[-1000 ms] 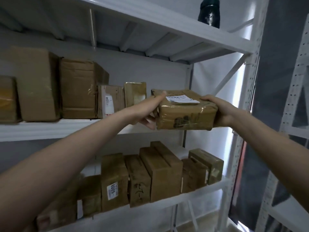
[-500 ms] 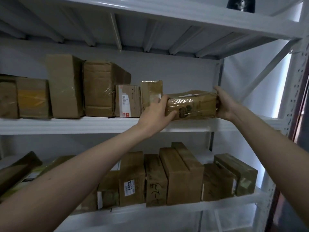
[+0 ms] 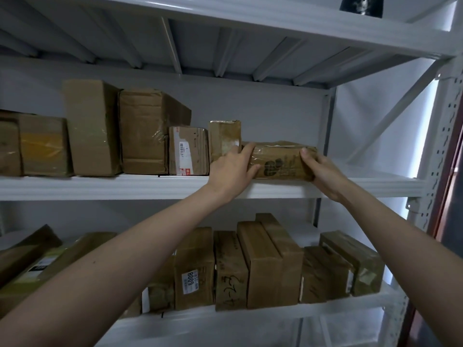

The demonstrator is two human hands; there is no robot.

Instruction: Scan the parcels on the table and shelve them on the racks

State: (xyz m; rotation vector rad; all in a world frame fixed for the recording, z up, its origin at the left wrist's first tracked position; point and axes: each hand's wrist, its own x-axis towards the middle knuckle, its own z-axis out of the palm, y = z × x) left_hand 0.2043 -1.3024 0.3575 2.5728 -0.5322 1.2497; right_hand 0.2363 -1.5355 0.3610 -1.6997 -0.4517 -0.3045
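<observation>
From my seat, both arms reach up and forward to the middle shelf [image 3: 375, 187]. My left hand [image 3: 231, 171] clasps the left end of the taped parcel [image 3: 281, 162], fingers curled over its top corner and thumb pressed on the front face. My right hand [image 3: 323, 172] grips the right end, thumb up on the front and the other fingers wrapped behind, out of sight. The parcel lies flat along the shelf's front lip, at about one o'clock from the frame's centre.

To its nine o'clock a small upright box [image 3: 224, 144] stands just beside it — my left fingers sit right at that gap. To its three o'clock the shelf runs bare up to the perforated white upright [image 3: 443, 136]. The ribbed underside of the top shelf [image 3: 250, 18] hangs well above.

The parcel is brown cardboard under glossy, wrinkled tape, with a dark printed mark on its front. At six o'clock, the lower shelf [image 3: 275, 313] carries a row of upright cartons — one labelled box [image 3: 194, 269] reads 6008.
</observation>
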